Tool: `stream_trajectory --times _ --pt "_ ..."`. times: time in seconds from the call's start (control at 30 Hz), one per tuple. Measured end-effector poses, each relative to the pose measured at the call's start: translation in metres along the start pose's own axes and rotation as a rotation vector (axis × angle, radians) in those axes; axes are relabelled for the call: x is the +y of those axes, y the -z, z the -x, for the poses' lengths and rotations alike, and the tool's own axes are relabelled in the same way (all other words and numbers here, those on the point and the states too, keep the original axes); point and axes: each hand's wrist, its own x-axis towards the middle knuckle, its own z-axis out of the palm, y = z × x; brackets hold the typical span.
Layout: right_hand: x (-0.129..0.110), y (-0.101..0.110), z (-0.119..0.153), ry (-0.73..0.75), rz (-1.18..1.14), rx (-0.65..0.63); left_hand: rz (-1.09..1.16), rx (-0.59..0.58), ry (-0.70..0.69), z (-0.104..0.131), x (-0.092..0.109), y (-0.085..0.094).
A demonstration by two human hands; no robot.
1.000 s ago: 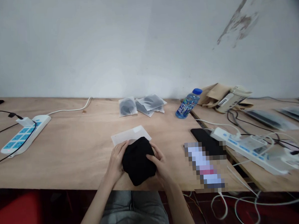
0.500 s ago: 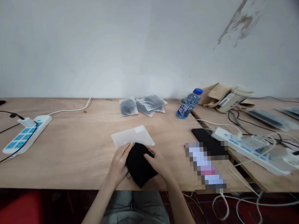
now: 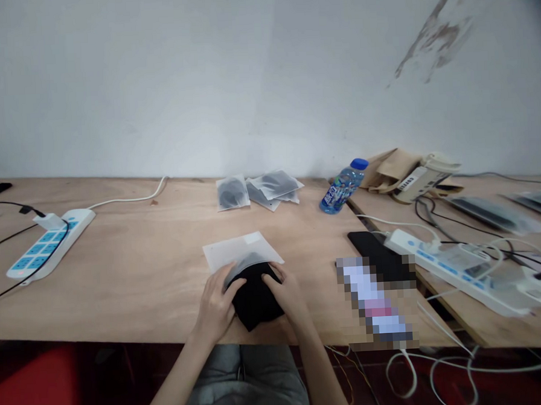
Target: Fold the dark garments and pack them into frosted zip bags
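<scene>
At the table's near edge, a black folded cloth piece (image 3: 258,300) is partly inside a frosted plastic bag (image 3: 241,250). The far end of the cloth shows greyish through the film. My left hand (image 3: 218,303) is closed on the left side of the cloth, thumb on top and fingers at the bag's mouth. From the right, my right hand (image 3: 289,291) pinches the cloth, its thumb on top and fingers by the bag's edge. The fingers beneath are hidden.
Several frosted bags with dark contents (image 3: 274,185) lie by the wall. To the right are a tilted-looking drink bottle (image 3: 342,188), a black phone-like slab (image 3: 377,254), a pixelated device (image 3: 373,300) and a power strip (image 3: 455,271) with cables. Another power strip (image 3: 50,245) lies left.
The black cloth has moved forward, its far end now under the bag's film. My left hand has shifted its grip, with its thumb now on top of the cloth.
</scene>
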Motion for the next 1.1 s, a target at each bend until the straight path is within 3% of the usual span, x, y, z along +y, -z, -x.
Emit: stream_trajectory --times 0.33,0.57,0.7,0.8,0.93,1.1 --pt "0.010 -0.005 0.002 0.051 0.007 0.053 -0.287 -0.081 0.161 -0.008 0.019 0.003" --pt "0.016 -0.015 -0.011 0.051 0.068 0.140 -0.218 -0.113 0.024 -0.006 0.022 -0.004" --pt "0.013 -0.017 -0.014 0.028 0.119 0.157 -0.119 -0.142 0.057 -0.005 0.016 -0.006" --pt "0.001 -0.002 -0.005 0.088 0.212 0.046 -0.033 -0.223 0.110 -0.006 0.006 -0.006" --pt "-0.019 0.030 0.020 0.242 0.505 -0.095 0.046 -0.281 0.122 -0.009 -0.005 -0.004" --pt "-0.017 0.046 0.045 0.306 0.513 -0.296 0.130 -0.268 0.118 -0.010 -0.009 -0.004"
